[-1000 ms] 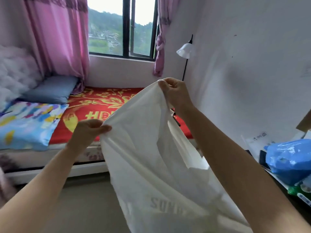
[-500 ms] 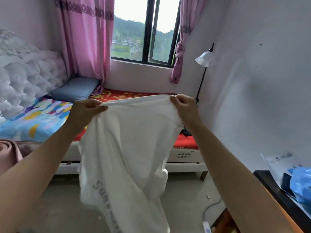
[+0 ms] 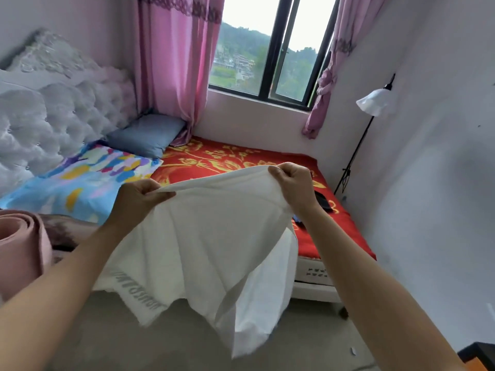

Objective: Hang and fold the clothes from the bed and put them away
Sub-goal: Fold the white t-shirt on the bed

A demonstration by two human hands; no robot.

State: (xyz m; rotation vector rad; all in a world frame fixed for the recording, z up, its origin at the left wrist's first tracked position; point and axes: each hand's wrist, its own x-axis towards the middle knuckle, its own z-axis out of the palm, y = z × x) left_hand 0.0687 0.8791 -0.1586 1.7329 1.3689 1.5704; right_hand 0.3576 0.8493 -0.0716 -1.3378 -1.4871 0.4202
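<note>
- White garment (image 3: 203, 250) with grey lettering near its lower edge: held up in the air in front of the bed (image 3: 313, 273), spread wide between both grips, hanging in loose folds above the floor (image 3: 107, 336).
- Left grip (image 3: 139, 196): closed on the garment's top edge at the left corner, thumb on top, cloth pinched against the curled fingers.
- Right grip (image 3: 292, 183): closed on the same edge at the right corner, fingers curled over the cloth.
- Top edge pulled nearly level between the two grips, a little higher on the right.
- Behind the garment: red bedspread (image 3: 241, 159) with gold flowers, reaching the wall under the window (image 3: 267, 49).
- At the head of the bed: blue-grey pillow (image 3: 146, 135) beside a multicoloured pillow (image 3: 80, 180), near a white tufted headboard (image 3: 53, 116).
- On the bedspread just beyond the right wrist: small dark object (image 3: 322, 200), too blurred to name.
- Low on the left: pink rolled mat (image 3: 18, 242).
- Left of the window: pink curtain (image 3: 171, 62), hanging down to the bed.
- By the right wall: floor lamp (image 3: 373, 103) with a white shade on a thin black stand.
</note>
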